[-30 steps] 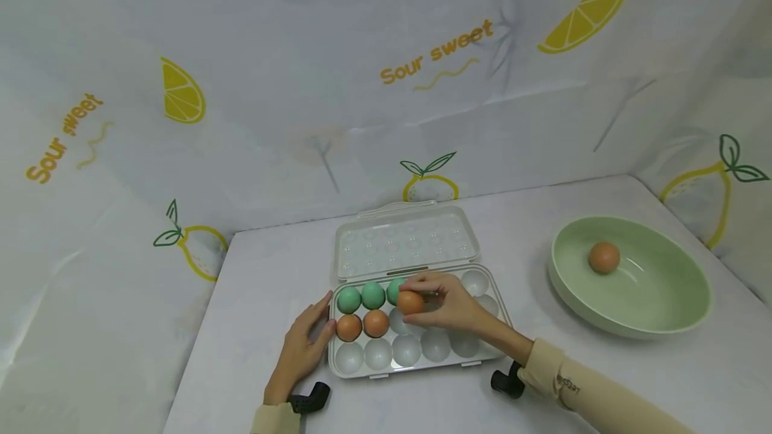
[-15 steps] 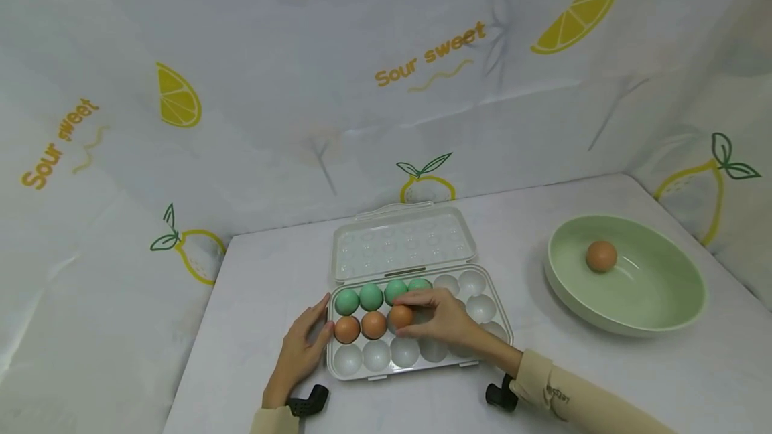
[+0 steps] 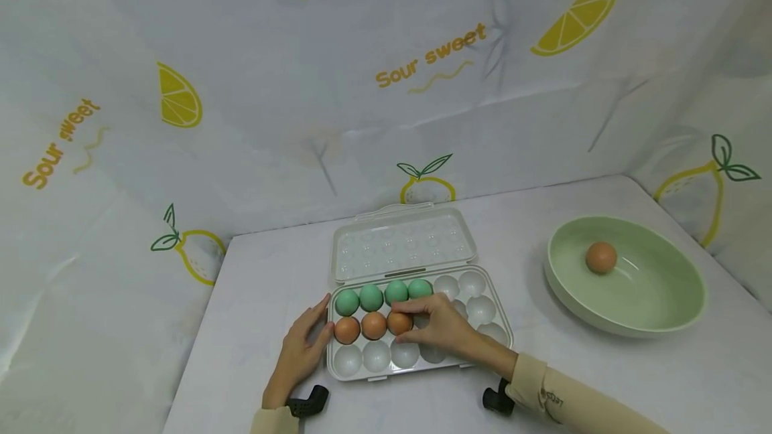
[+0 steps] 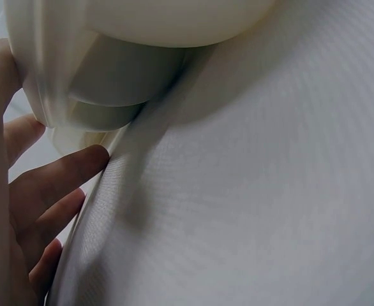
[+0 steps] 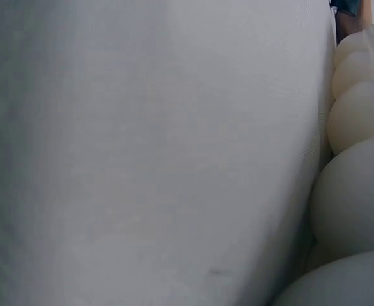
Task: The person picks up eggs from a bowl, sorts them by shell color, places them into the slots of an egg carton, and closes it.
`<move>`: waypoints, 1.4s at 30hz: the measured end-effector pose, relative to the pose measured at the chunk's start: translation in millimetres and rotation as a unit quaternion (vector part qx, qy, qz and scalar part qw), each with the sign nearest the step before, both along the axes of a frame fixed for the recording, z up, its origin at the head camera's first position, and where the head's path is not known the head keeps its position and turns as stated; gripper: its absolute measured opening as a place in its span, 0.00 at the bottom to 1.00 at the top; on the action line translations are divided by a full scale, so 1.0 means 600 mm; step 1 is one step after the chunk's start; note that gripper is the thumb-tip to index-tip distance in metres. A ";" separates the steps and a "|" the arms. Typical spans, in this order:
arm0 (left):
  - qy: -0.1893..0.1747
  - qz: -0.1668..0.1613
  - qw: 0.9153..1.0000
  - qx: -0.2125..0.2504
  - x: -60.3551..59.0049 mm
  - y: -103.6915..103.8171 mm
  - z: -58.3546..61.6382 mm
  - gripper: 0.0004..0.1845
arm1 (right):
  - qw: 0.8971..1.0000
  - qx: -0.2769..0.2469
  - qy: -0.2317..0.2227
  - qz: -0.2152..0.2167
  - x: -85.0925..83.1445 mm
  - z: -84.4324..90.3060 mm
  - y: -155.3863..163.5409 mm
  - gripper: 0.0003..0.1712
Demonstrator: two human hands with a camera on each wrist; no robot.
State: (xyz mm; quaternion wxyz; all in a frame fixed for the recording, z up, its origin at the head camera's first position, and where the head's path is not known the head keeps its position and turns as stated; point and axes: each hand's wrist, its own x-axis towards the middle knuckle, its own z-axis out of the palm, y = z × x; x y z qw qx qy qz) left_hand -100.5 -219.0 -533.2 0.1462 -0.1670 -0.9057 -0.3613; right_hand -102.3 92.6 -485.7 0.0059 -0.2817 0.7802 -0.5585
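Right hand (image 3: pixel 443 328): fingers pinch the brown egg (image 3: pixel 399 322) — third cup, middle row of the egg tray (image 3: pixel 482 347).
Left hand (image 3: pixel 301 347): fingers straight — pressed on the tray's left edge.

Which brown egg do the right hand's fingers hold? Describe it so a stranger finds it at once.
Start at the clear plastic egg tray with its lid open, at the middle of the white table. In its middle row lie three brown eggs. The one meant is the rightmost, the only one that the right hand pinches.
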 end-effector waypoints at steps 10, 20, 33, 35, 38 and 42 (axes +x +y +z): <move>-0.001 -0.003 1.000 0.001 0.000 0.003 0.004 0.30 | 0.991 0.065 0.113 -0.017 0.002 0.003 0.000 0.32; 0.008 -0.011 1.000 0.003 -0.001 0.003 0.005 0.29 | 0.976 0.091 0.198 -0.014 0.002 0.009 0.004 0.31; 0.001 -0.014 1.000 0.012 0.001 0.003 0.003 0.29 | 0.997 -0.068 0.037 -0.015 -0.016 0.025 0.029 0.20; 0.001 -0.013 1.000 0.011 0.001 0.003 0.003 0.29 | 0.996 -0.078 0.031 -0.018 -0.020 0.030 0.036 0.18; 0.000 -0.013 1.000 0.011 0.001 0.003 0.003 0.29 | 0.997 -0.074 0.010 -0.028 -0.023 0.038 0.047 0.18; 0.000 -0.012 1.000 0.013 0.002 0.002 0.003 0.29 | 0.998 -0.061 -0.006 -0.035 -0.024 0.049 0.061 0.18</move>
